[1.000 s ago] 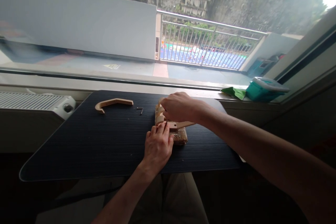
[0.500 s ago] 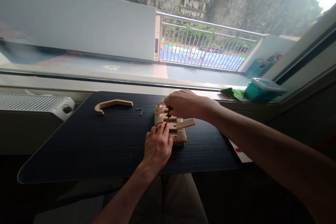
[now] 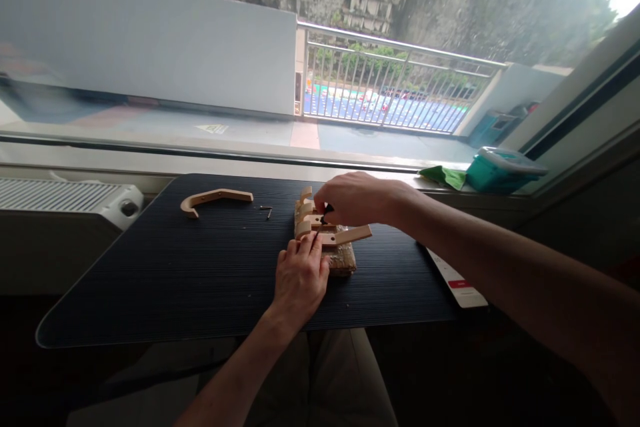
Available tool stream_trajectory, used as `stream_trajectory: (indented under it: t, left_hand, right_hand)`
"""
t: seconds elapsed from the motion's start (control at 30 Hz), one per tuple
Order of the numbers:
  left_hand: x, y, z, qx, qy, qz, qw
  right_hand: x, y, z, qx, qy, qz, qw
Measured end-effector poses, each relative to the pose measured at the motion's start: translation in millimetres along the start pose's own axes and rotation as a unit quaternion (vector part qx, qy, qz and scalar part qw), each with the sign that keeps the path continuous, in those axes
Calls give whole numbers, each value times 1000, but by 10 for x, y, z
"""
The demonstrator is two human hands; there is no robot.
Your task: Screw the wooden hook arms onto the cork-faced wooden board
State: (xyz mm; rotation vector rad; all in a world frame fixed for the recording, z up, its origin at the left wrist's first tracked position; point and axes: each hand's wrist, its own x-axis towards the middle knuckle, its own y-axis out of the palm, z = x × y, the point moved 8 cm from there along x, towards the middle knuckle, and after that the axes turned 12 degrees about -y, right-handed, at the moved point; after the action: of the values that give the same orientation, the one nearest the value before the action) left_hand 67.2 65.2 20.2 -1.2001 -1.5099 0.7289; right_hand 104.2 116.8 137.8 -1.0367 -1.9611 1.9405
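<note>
The block (image 3: pixel 344 260) lies on the tabletop (image 3: pixel 150 280), wooden hooks set across it; the nearest hook (image 3: pixel 353 235) sticks out past the block's right side, a dark hole showing in it. Above the block, the right hand (image 3: pixel 350 199) is closed round a dark-handled screwdriver (image 3: pixel 328 211), its shaft slanting down to the nearest hook. The left hand (image 3: pixel 301 275) lies at the block's near left edge, half curled, fingertips at that hook beside the shaft; whether they pinch anything there is hidden.

The step in hand looks like turning a screw into the nearest hook. The next move seems to call for a well-seated tip, downward pressure and a steady left hand.

Left of the block are loose screws (image 3: pixel 270 213) and, farther left, a loose hook (image 3: pixel 220 195).
</note>
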Motion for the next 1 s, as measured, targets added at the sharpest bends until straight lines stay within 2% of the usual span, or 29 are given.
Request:
stream_trajectory:
  t: [0.13,0.23,0.4,0.6,0.8,1.0]
  left_hand:
    - [4,13,10,-2,-2,3,1000]
    - [8,9,5,-3,2,0,1000]
    - [9,1,-2,-1,-1,2,1000]
    - [-3,3,1,1,0,2,1000]
    - [0,-5,6,-3,-1,-4,1000]
    - [2,5,4,2,-1,-6,1000]
  right_hand:
    - [21,105,44,-6,-5,15,1000]
    - [74,178,-21,-1,23,16,1000]
    - [182,165,-86,-4,47,-5,999]
    - [130,120,-43,13,33,64,997]
    - [164,36,-37,-10,-4,1,1000]
    - [240,83,-39,-15,10,-4,1000]
